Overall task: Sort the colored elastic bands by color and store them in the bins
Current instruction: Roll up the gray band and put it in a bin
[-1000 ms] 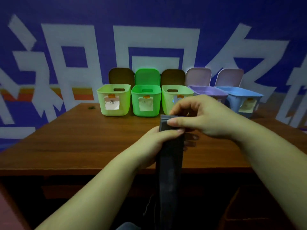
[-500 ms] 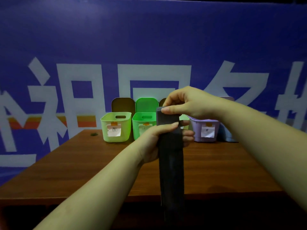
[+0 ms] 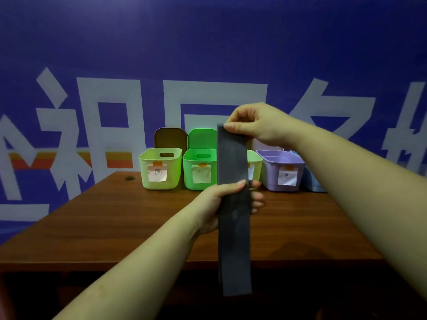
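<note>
A wide dark grey elastic band (image 3: 233, 239) hangs straight down in front of me. My right hand (image 3: 258, 125) pinches its top edge, raised above the bins. My left hand (image 3: 221, 204) grips the band at its middle, thumb across the front and fingers behind. On the far side of the wooden table (image 3: 129, 222) stands a row of labelled bins: a light green bin (image 3: 160, 167), a bright green bin (image 3: 199, 168), another light green bin (image 3: 254, 166) half hidden by the band, a purple bin (image 3: 282, 169), and a blue bin (image 3: 312, 181) mostly behind my right forearm.
Brown and green lids (image 3: 170, 138) lean upright behind the bins against the blue wall with large white characters. A small dark spot (image 3: 129, 178) lies near the table's far left corner. The table's front edge runs across below my hands.
My right hand has lifted the band's top end upward, so the band hangs longer and flatter. My left hand stays gripping lower down. My view has tilted up.
</note>
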Motion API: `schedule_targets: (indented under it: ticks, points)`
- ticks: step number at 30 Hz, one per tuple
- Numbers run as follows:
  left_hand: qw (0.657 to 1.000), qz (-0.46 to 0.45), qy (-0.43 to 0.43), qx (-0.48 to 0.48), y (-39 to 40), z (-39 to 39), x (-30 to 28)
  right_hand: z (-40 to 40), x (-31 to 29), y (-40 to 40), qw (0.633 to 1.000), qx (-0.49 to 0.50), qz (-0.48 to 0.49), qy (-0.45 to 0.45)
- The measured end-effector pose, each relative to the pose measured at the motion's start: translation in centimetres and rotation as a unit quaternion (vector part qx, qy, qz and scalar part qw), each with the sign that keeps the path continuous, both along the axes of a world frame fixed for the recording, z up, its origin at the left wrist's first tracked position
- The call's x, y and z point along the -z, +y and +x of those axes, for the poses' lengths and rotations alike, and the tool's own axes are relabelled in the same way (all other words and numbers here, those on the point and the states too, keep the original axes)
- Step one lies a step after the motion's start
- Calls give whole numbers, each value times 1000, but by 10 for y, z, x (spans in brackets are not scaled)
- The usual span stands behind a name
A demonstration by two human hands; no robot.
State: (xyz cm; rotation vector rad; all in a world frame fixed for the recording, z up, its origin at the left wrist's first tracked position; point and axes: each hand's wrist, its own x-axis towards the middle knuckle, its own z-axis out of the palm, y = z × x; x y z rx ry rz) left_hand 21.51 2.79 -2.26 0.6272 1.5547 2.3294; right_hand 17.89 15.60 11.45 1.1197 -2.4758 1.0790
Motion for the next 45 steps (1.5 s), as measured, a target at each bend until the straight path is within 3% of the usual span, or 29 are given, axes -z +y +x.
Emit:
schedule_targets:
  ticks: [7,14,25,32,39,45]
  points:
    - [997,-77,-13,2,-2,7,33,-13,6,1,999,30,-19,6]
    - [995,-36,-95,15,2,11,41,-30,19,-2,997,59,-42,0]
    - [989,-57,-131,35,-3,16,102,-58,38,-3,992,90,-82,-23]
    - [963,33,-259,70,7,17,125,-90,82,-5,992,110,-49,-38]
    - [956,44,-279,85,4,13,134,-122,120,-9,987,149,-47,-31]
    - [929,71,-356,76,-1,4,135,-148,138,-16,983,163,-57,-55]
